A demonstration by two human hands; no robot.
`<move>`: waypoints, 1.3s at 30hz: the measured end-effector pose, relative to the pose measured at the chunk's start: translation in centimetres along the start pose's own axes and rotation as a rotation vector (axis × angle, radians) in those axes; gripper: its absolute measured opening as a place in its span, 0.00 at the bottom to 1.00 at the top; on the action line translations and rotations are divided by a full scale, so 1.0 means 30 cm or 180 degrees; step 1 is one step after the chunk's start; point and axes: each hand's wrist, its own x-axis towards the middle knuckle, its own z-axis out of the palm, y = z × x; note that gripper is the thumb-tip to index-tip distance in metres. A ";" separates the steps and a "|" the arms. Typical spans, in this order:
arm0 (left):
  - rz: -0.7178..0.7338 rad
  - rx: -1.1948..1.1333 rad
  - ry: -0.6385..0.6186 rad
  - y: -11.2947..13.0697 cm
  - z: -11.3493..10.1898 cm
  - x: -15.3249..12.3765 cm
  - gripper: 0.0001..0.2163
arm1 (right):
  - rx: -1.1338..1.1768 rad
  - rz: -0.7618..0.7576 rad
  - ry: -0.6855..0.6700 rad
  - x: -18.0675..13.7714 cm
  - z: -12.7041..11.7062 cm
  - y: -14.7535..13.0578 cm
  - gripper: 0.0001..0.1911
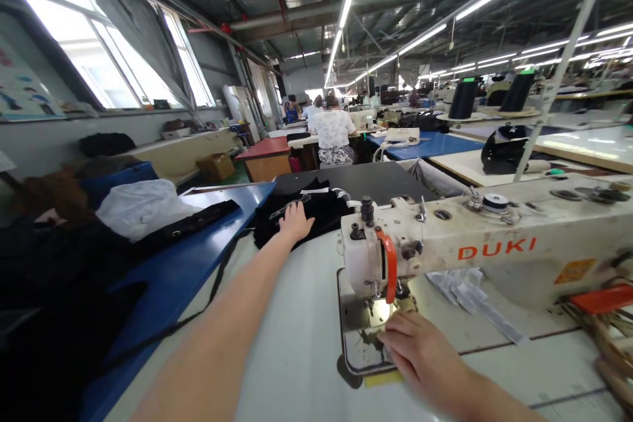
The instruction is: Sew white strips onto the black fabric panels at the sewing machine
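My left hand [295, 221] reaches out over a heap of black fabric [326, 209] on the far side of the white sewing table [291, 316]. Its thumb is spread to the right and its fingers point forward onto the cloth. Close to the fingertips lies a dark item with a shiny outline [283, 209], its kind unclear. Beside the lit needle area of the white sewing machine [410, 244], my right hand [420, 349] is closed, thumb and fingers pressed together over the metal plate [353, 343]. What they pinch, if anything, is hidden.
White labels [462, 293] lie under the machine arm. At left, a blue table [198, 277] carries black garments and a white plastic bag [143, 208]. A black strap [217, 283] runs along the table's edge. A person [333, 128] sits ahead. Thread cones [463, 99] stand at right.
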 end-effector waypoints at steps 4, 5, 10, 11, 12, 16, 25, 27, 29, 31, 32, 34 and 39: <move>-0.0498 0.0700 0.0251 -0.065 -0.017 -0.156 0.15 | 0.0087 -0.0132 0.0036 -0.015 -0.004 0.001 0.12; -0.0623 0.0872 0.0269 -0.079 -0.030 -0.208 0.15 | 0.0101 -0.0172 0.0014 -0.018 -0.005 0.003 0.13; -0.1155 0.1683 0.0254 -0.137 -0.143 -0.494 0.16 | 0.0138 -0.0395 -0.0117 -0.023 -0.001 0.013 0.12; -0.1301 0.1948 0.0179 -0.148 -0.174 -0.551 0.16 | 0.0134 -0.0421 -0.0123 -0.023 0.000 0.013 0.12; -0.1465 0.2238 0.0069 -0.159 -0.206 -0.604 0.14 | 0.0124 -0.0440 -0.0113 -0.022 0.001 0.012 0.13; -0.1868 0.2942 -0.0427 -0.198 -0.312 -0.740 0.13 | 0.0061 -0.0457 -0.0074 -0.021 0.001 0.004 0.13; -0.2217 0.2039 -0.0436 -0.272 -0.455 -0.685 0.09 | 0.0052 -0.0426 -0.0081 -0.030 0.001 0.008 0.12; -0.2333 0.1765 -0.0287 -0.279 -0.489 -0.674 0.09 | 0.0053 -0.0424 -0.0059 -0.031 0.004 0.010 0.12; -0.2428 0.1435 -0.0116 -0.272 -0.518 -0.662 0.09 | 0.0057 -0.0418 -0.0048 -0.032 0.005 0.010 0.13; -0.2472 0.1026 0.0051 -0.249 -0.538 -0.645 0.08 | 0.0065 -0.0395 -0.0034 -0.032 0.004 0.008 0.13; -0.2479 0.0795 0.0126 -0.231 -0.543 -0.635 0.08 | 0.0072 -0.0386 -0.0012 -0.031 0.003 0.006 0.13; -0.2460 0.0299 0.0257 -0.186 -0.536 -0.613 0.10 | 0.0087 -0.0379 0.0049 -0.030 0.001 0.003 0.13; -0.2294 -0.0855 0.0359 -0.045 -0.343 -0.544 0.13 | 0.0071 -0.0451 0.0077 -0.022 -0.008 -0.008 0.13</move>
